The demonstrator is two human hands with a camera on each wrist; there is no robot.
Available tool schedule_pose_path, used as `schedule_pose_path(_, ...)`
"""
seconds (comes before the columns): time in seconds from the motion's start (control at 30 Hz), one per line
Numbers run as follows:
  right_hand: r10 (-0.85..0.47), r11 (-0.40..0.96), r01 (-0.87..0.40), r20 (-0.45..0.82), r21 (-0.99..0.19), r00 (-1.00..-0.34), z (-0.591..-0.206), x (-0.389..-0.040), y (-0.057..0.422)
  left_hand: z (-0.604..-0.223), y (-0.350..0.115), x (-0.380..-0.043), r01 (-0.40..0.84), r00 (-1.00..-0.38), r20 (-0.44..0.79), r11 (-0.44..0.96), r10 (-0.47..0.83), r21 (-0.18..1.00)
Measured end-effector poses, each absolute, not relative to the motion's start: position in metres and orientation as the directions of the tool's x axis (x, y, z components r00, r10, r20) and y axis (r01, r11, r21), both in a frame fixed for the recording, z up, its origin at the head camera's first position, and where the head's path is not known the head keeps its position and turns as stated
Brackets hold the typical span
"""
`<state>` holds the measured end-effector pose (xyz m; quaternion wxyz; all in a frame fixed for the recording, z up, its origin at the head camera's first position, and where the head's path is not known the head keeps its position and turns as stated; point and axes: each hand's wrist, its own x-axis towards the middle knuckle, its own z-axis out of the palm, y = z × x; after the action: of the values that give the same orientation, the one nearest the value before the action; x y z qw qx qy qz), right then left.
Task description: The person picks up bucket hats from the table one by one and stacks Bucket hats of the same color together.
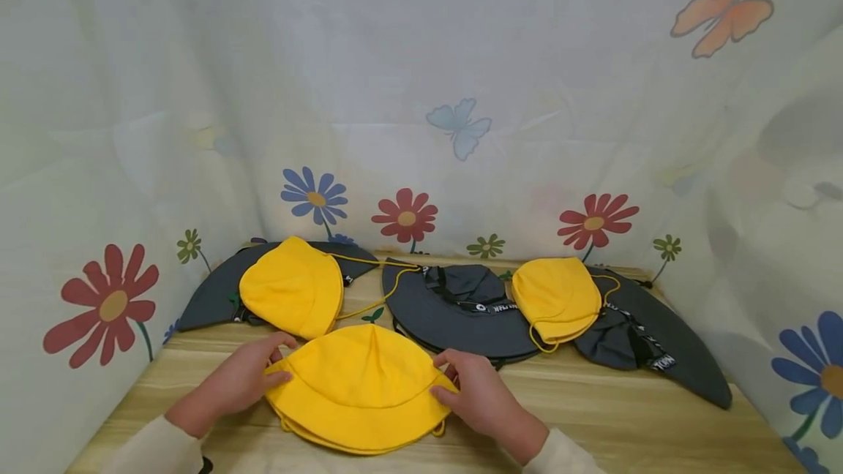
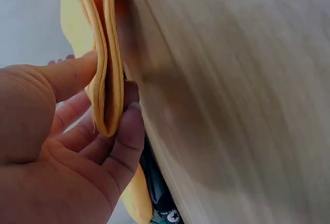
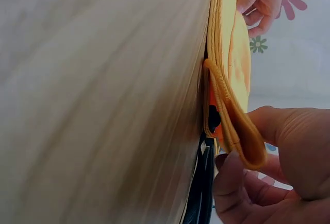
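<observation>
My left fingers (image 2: 128, 147) and right fingers (image 3: 229, 180) pinch yellow bucket hat (image 1: 362, 382), 6 o'clock on bench (image 1: 632, 423). Fold looks done, underside unclear; release not yet. Other yellow hats (image 1: 290, 287) lie unheld, its 11 and 2.

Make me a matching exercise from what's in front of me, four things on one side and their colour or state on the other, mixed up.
Column one:
1. Front hat
2. Middle rear hat
3. Upper-right butterfly
4. Central butterfly

Column two:
A. Dark grey
B. Pale blue
C. Yellow, held by the left hand and right hand
D. Orange

Pairs: 1-C, 2-A, 3-D, 4-B.
</observation>
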<state>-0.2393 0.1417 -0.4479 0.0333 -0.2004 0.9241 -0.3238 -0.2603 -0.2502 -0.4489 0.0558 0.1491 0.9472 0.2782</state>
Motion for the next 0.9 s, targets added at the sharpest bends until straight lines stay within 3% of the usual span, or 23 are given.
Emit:
schedule_pose_path(0.17,-0.398,0.755,-0.359,0.053,-0.549,-0.916,-0.443,-0.238,0.14,-0.445,-0.233,-0.257,0.272,-0.954,-0.003,0.872,0.299,0.407)
schedule_pose_path(0.33,-0.477,0.779,-0.474,0.103,-0.411,-0.873,-0.438,-0.237,0.142,-0.437,-0.21,-0.245,0.366,-0.931,0.086,0.898,0.356,0.246)
schedule_pose_path(0.5,-0.636,0.684,-0.62,0.101,-0.385,-0.765,-0.434,-0.235,0.142,-0.434,-0.186,-0.228,0.504,-0.851,0.015,0.809,0.525,0.303)
schedule_pose_path(0.63,-0.713,0.645,-0.674,0.032,-0.36,-0.7,-0.434,-0.233,0.142,-0.435,-0.173,-0.219,0.53,-0.797,-0.099,0.769,0.595,0.356)
schedule_pose_path(0.9,-0.702,0.678,-0.645,-0.05,-0.353,-0.711,-0.434,-0.23,0.144,-0.441,-0.168,-0.216,0.469,-0.786,-0.234,0.798,0.573,0.379)
